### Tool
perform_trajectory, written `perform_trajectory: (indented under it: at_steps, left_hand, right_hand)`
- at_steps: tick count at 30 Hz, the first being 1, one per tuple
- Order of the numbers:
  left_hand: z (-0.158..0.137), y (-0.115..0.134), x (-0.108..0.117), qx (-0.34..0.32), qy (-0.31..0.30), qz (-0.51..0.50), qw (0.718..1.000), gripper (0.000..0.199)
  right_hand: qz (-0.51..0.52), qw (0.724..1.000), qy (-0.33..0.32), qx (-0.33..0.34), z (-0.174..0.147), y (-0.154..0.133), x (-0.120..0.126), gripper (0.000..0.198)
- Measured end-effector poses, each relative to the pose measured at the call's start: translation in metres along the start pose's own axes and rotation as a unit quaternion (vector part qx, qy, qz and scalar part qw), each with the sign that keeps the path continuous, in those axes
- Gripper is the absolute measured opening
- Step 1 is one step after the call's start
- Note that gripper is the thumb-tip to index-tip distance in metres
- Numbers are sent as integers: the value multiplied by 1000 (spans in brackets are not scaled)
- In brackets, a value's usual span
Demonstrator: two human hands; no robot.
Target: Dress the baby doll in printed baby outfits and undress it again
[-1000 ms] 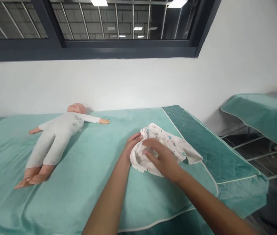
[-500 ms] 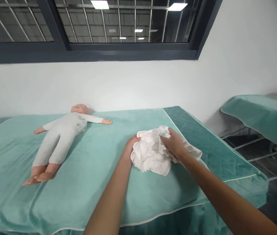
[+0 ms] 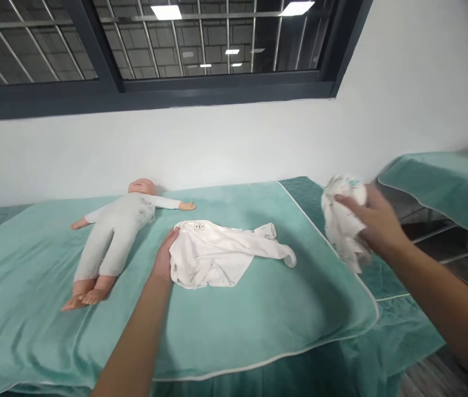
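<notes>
A white baby top [image 3: 217, 251] lies spread on the green bed cover, one sleeve stretched toward the right. My left hand [image 3: 166, 255] grips its left edge beside a small printed label. Raised over the bed's right side, my right hand [image 3: 376, 220] clutches a bunched white printed baby garment [image 3: 343, 215], slightly blurred; its exact cut is hidden by the folds. A baby doll [image 3: 120, 234] in a white bodysuit lies on its back at the left, arms spread, apart from both hands.
The green bed cover [image 3: 267, 325] has a white-piped edge near the front. A wall [image 3: 225, 143] and a dark-framed window [image 3: 225, 91] stand behind the bed. On the right is another green-covered bed [image 3: 448, 187] with a metal frame.
The two garments, bunched together before, are now apart. My right hand has carried one up and to the right. My left hand has moved left with the top, which now lies flatter.
</notes>
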State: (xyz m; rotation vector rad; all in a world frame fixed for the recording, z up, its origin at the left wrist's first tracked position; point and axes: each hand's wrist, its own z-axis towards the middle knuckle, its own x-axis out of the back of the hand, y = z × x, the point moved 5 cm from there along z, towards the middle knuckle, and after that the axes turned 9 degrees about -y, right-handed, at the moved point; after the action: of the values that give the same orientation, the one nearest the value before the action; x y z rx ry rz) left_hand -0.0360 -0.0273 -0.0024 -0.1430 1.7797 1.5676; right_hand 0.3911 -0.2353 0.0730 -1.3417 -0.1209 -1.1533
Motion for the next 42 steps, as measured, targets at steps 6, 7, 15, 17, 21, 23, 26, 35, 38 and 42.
perform_trajectory:
  at_steps: [6, 7, 15, 17, 21, 23, 26, 35, 38, 42]
  left_hand:
    - [-6, -4, 0, -22, 46, 115, 992, 40]
    - [-7, -3, 0, -15, 48, 127, 991, 41]
    - [-34, 52, -27, -51, 41, 190, 980, 40]
    - [-39, 71, -44, -62, 28, 230, 971, 37]
    - [-50, 105, -89, -69, -40, 304, 950, 36]
    - [-58, 115, -114, -64, -70, 344, 934, 36]
    - [-72, 122, -156, -81, -132, 400, 903, 32]
    - [-110, 155, -201, -176, -148, 561, 795, 27]
    - [-105, 155, -189, -177, -144, 660, 716, 26]
    - [-92, 147, -173, -178, -78, 786, 587, 15]
  right_hand:
    - [-184, 973, -138, -4, -14, 27, -99, 48]
    - [-197, 968, -153, 10, -14, 31, -105, 50]
    - [-225, 937, -267, 33, -3, 62, -78, 49]
    - [-251, 931, -266, 22, -5, 61, -70, 49]
    - [-282, 936, -204, 41, -18, 6, -58, 65]
    - [-178, 951, -214, 132, -34, -56, -63, 66]
    - [60, 933, -294, 197, -60, -152, -80, 62]
    - [249, 910, -279, 179, -58, -231, -83, 36]
    - [196, 932, -242, 188, -49, -228, -68, 38]
    - [58, 961, -152, 222, -37, -225, -50, 23]
